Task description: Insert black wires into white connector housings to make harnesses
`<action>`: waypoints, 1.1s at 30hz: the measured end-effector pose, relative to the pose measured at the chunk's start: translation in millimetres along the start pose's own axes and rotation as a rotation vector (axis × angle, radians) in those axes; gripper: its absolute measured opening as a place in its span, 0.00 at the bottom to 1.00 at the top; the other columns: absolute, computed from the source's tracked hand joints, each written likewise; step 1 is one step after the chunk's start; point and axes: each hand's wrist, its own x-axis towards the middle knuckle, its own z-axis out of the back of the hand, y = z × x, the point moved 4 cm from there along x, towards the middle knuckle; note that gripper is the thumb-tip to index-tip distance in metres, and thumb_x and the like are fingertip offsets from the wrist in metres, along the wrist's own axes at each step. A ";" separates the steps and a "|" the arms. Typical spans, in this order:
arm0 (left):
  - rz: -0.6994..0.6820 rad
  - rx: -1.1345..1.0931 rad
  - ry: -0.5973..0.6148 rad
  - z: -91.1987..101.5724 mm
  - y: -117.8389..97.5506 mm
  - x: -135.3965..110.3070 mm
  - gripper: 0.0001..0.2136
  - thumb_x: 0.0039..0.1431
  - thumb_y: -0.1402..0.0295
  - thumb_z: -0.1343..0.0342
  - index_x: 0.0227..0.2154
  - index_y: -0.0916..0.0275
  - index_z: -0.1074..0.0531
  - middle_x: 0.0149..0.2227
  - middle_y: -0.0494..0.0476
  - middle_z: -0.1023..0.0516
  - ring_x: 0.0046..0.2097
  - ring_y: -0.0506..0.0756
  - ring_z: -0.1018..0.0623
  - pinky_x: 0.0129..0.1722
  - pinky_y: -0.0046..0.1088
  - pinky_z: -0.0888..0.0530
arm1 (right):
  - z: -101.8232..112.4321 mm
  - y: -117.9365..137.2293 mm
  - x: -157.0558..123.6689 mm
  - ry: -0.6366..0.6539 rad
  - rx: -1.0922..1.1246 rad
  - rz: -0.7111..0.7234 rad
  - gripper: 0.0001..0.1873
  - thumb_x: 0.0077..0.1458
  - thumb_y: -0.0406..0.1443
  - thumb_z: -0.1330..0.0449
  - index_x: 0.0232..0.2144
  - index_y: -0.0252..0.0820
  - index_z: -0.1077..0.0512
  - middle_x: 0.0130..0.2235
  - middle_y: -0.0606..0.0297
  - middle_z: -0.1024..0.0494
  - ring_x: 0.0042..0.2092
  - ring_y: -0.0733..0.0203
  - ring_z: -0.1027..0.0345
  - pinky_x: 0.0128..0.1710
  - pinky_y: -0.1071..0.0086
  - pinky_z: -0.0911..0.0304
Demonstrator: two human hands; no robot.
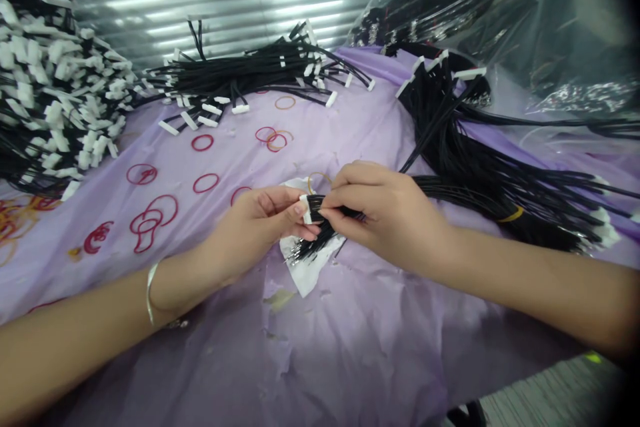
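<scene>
Between the fingers and thumb of my left hand [260, 220] is a small white connector [307, 209] with black wires running out of its right side. My right hand [385, 203] pinches at a wire close beside that connector; its fingertips hide the exact spot. Below both hands, a bundle of loose black wires [311, 247] with bare metal ends rests on a torn white paper [306, 277]. The bundle runs under my right hand toward the right, where a yellow band [511, 215] wraps it.
A large heap of white-ended harnesses [60, 80] fills the left. Another pile of black harnesses [240, 73] lies at the back, and more wires [450, 113] spread at right beside clear plastic [545, 33]. Red rubber bands [206, 183] are scattered over the purple sheet [200, 360].
</scene>
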 end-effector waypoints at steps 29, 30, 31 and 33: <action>-0.008 -0.110 -0.013 3.0 -0.8 0.5 0.08 0.57 0.67 0.41 0.28 0.67 0.28 0.23 0.50 0.30 0.25 0.44 0.31 0.27 0.17 0.33 | 16.6 -0.6 -1.4 0.240 0.384 -0.274 0.05 0.54 0.32 0.41 0.32 0.39 0.25 0.35 0.65 0.23 0.36 0.66 0.30 0.38 0.72 0.36; -0.013 -0.114 -0.004 3.0 -0.7 0.8 0.07 0.57 0.67 0.41 0.27 0.66 0.28 0.23 0.50 0.30 0.25 0.44 0.31 0.27 0.17 0.33 | 16.6 -0.3 -1.0 0.238 0.412 -0.285 0.05 0.54 0.32 0.41 0.31 0.39 0.25 0.36 0.64 0.23 0.37 0.66 0.30 0.38 0.72 0.36; -0.017 -0.115 0.003 2.9 -0.7 1.1 0.07 0.57 0.67 0.42 0.27 0.66 0.28 0.23 0.50 0.30 0.25 0.44 0.31 0.27 0.17 0.33 | 16.6 -0.3 -0.6 0.235 0.432 -0.300 0.05 0.54 0.32 0.41 0.31 0.39 0.25 0.36 0.64 0.23 0.37 0.66 0.30 0.38 0.72 0.36; -0.017 -0.104 0.011 2.8 -0.6 1.7 0.07 0.58 0.67 0.42 0.28 0.67 0.27 0.23 0.50 0.30 0.25 0.44 0.32 0.26 0.17 0.33 | 16.7 -0.9 -0.3 0.230 0.457 -0.340 0.04 0.54 0.32 0.42 0.30 0.39 0.26 0.35 0.65 0.22 0.37 0.66 0.30 0.36 0.73 0.36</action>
